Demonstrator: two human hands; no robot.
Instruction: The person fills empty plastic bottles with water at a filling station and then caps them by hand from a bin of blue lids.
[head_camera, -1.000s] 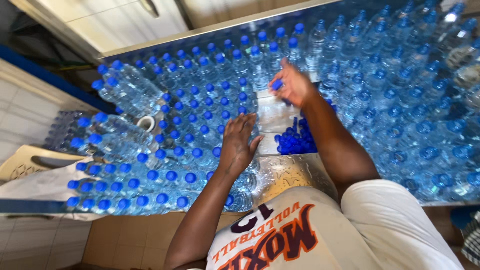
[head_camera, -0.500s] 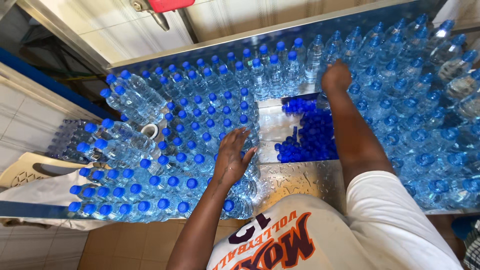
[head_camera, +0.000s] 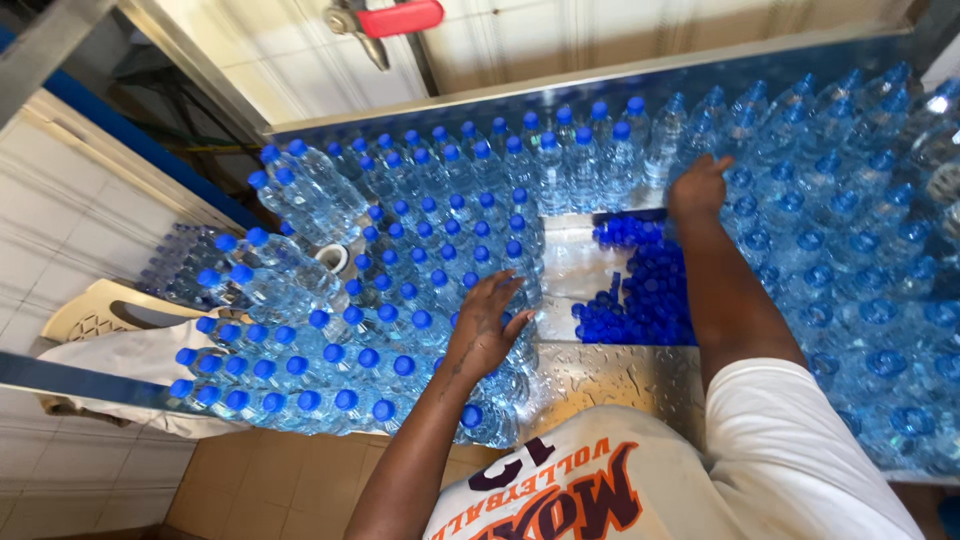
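Observation:
A steel table (head_camera: 610, 375) is packed with upright clear water bottles with blue caps (head_camera: 440, 225). My left hand (head_camera: 487, 325) rests flat, fingers spread, against the right side of the left block of bottles. My right hand (head_camera: 698, 186) reaches far across, its fingers on bottles (head_camera: 700, 130) at the back of the right block. Whether it grips one cannot be seen. Between the two blocks a gap shows bare metal and a pile of loose blue caps (head_camera: 645, 290).
Bottles lie stacked on their sides on top of the left block (head_camera: 310, 200). A roll of tape (head_camera: 333, 258) sits among them. A cream plastic chair (head_camera: 105, 315) stands at the left. A red-handled valve (head_camera: 385, 22) hangs above the table's back rim.
My right hand has moved from the middle gap out to the far right bottles at the back. My left hand has shifted slightly along the left block.

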